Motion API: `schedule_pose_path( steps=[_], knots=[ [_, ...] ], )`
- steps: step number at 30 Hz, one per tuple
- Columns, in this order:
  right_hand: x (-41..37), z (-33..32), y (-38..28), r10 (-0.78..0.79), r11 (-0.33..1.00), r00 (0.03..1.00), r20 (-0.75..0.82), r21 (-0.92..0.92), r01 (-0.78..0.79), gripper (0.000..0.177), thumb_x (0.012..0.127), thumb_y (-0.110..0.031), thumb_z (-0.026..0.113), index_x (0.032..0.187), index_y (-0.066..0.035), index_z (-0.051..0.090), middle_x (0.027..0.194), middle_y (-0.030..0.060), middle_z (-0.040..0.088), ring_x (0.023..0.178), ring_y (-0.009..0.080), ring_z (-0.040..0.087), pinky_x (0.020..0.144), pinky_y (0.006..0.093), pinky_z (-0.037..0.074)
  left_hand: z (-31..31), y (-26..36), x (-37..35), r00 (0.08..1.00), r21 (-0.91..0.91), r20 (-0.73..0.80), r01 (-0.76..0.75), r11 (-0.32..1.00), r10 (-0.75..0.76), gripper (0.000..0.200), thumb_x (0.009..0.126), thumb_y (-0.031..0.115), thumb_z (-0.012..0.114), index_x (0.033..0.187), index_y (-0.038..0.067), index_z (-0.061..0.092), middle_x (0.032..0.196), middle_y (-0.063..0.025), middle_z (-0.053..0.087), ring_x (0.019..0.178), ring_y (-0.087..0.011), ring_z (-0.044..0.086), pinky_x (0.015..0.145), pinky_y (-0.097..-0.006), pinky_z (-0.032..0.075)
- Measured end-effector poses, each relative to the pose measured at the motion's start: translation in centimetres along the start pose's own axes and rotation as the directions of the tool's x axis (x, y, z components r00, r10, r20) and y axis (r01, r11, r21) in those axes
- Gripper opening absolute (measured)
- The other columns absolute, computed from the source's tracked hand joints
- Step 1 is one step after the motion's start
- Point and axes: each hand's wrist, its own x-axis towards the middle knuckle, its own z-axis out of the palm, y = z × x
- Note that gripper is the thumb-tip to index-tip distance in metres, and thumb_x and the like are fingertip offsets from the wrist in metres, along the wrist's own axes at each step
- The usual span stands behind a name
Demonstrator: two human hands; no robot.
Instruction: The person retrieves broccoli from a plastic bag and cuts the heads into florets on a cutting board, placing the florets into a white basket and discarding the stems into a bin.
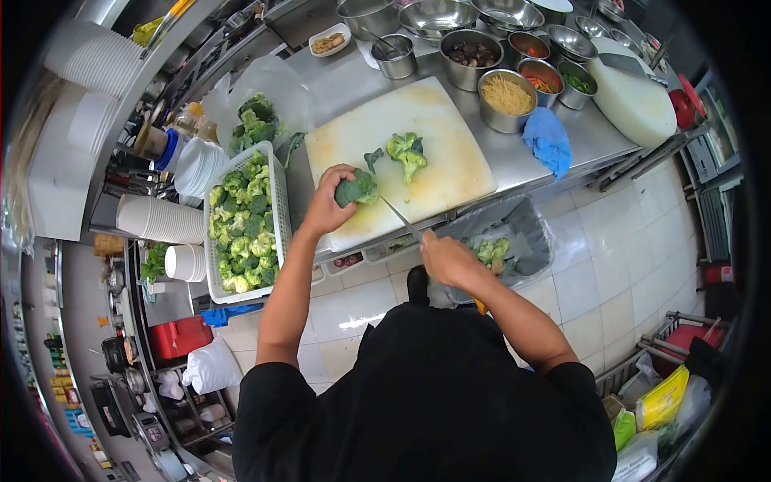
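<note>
My left hand point(328, 202) is closed around a head of broccoli point(357, 189) near the front left of the white cutting board point(434, 108). In my right hand point(446, 259) is a knife point(399, 215), its blade angled over the board's front edge with the tip close to the broccoli. Another broccoli piece point(407, 157) with a thick stem lies at mid-board, and a small dark green leaf point(373, 160) rests beside it. Left of the board, a white plastic basket point(281, 210) is full of cut broccoli florets point(243, 225).
Behind the basket is a clear bag of broccoli point(255, 120). Metal pots with noodle-like yellow strips point(507, 95) and other ingredients line the back right, near a blue cloth point(548, 140). A lined bin point(526, 241) with broccoli scraps stands below the counter. Stacked white bowls point(161, 217) stand left.
</note>
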Motion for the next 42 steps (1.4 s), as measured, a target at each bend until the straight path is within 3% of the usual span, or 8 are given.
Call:
schedule_pose_path(
  steps=[9, 11, 12, 17, 24, 27, 40, 42],
  knots=[
    [0.2, -0.1, 0.2, -0.029, 1.0, 1.0, 0.003, -0.003, 0.029, 0.027, 0.099, -0.017, 0.042, 0.107, 0.006, 0.052, 0.097, 0.0334, 0.066, 0.094, 0.0508, 0.064, 0.084, 0.0563, 0.05, 0.0, 0.5, 1.6, 1.0, 0.005, 0.024, -0.013, 1.0, 0.013, 0.032, 0.08, 0.017, 0.075, 0.102, 0.006, 0.054, 0.114, -0.0137, 0.061, 0.112, -0.0287, 0.057, 0.1, -0.0386, 0.042],
    [0.1, -0.7, 0.0, -0.035, 0.999, 0.999, 0.022, 0.024, 0.035, 0.027, 0.099, -0.018, 0.042, 0.108, 0.006, 0.052, 0.097, 0.0339, 0.066, 0.093, 0.0511, 0.064, 0.084, 0.0566, 0.05, -0.3, -1.5, 1.9, 0.949, -0.239, -0.128, 0.252, 0.938, -0.287, 0.022, 0.086, 0.012, 0.068, 0.102, 0.004, 0.055, 0.102, -0.0081, 0.064, 0.097, -0.019, 0.059, 0.091, -0.0326, 0.046],
    [-0.1, -1.0, -0.3, -0.06, 0.998, 0.998, 0.015, 0.028, 0.06, 0.027, 0.099, -0.018, 0.042, 0.108, 0.006, 0.052, 0.097, 0.0339, 0.066, 0.093, 0.0511, 0.064, 0.084, 0.0566, 0.05, -0.2, -3.4, 1.9, 0.93, -0.392, -0.178, 0.231, 0.89, -0.32, 0.012, 0.091, 0.006, 0.059, 0.102, 0.002, 0.056, 0.094, -0.0029, 0.063, 0.087, -0.0116, 0.057, 0.082, -0.0268, 0.046],
    [-1.0, -2.7, -1.4, -0.001, 0.999, 0.998, 0.062, 0.05, -0.002, 0.026, 0.098, -0.016, 0.041, 0.109, 0.005, 0.051, 0.1, 0.0355, 0.065, 0.097, 0.0512, 0.063, 0.087, 0.0566, 0.049, -0.5, -5.5, 1.4, 0.907, -0.53, -0.147, 0.265, 0.805, -0.395, 0.013, 0.09, 0.005, 0.057, 0.102, 0.003, 0.059, 0.094, -0.0008, 0.062, 0.087, -0.0108, 0.056, 0.081, -0.0254, 0.046],
    [-0.4, -2.3, -1.6, -0.008, 1.0, 0.997, 0.079, -0.008, 0.008, 0.029, 0.089, -0.002, 0.043, 0.114, 0.009, 0.051, 0.103, 0.0351, 0.065, 0.1, 0.0492, 0.064, 0.088, 0.0543, 0.049, 1.6, 0.7, 2.5, 0.989, 0.001, -0.09, 0.12, 0.993, -0.12, 0.02, 0.078, 0.018, 0.069, 0.093, 0.005, 0.064, 0.103, -0.0101, 0.064, 0.103, -0.0311, 0.055, 0.096, -0.0387, 0.042],
    [0.2, -2.0, -1.7, 0.0, 1.0, 0.998, 0.07, -0.024, 0.002, 0.029, 0.088, -0.002, 0.044, 0.114, 0.009, 0.052, 0.102, 0.0351, 0.065, 0.098, 0.0493, 0.064, 0.086, 0.0536, 0.05, 2.5, 2.3, 2.6, 0.994, 0.134, -0.109, 0.024, 0.991, -0.009, 0.017, 0.08, 0.015, 0.068, 0.092, 0.003, 0.064, 0.101, -0.011, 0.064, 0.101, -0.0294, 0.056, 0.095, -0.0377, 0.042],
    [2.9, 2.8, -0.7, 0.038, 0.976, 0.999, -0.005, -0.212, -0.038, 0.026, 0.088, -0.006, 0.052, 0.109, 0.009, 0.054, 0.105, 0.0321, 0.067, 0.093, 0.0443, 0.069, 0.08, 0.0484, 0.056, 4.0, 5.2, 3.8, 0.996, 0.362, -0.015, 0.091, 0.928, -0.092, 0.024, 0.088, 0.026, 0.064, 0.096, 0.004, 0.067, 0.105, -0.0111, 0.066, 0.104, -0.0351, 0.056, 0.092, -0.0437, 0.043],
    [2.9, 3.4, 0.2, -0.015, 0.985, 0.996, -0.092, -0.175, -0.001, 0.027, 0.089, -0.007, 0.05, 0.11, 0.009, 0.054, 0.097, 0.0323, 0.068, 0.086, 0.0419, 0.071, 0.079, 0.0483, 0.056, 3.0, 3.2, 3.5, 0.992, 0.285, -0.012, 0.121, 0.951, -0.123, 0.038, 0.09, 0.032, 0.064, 0.115, 0.004, 0.065, 0.112, -0.016, 0.066, 0.113, -0.038, 0.055, 0.099, -0.0458, 0.042]
  ],
)
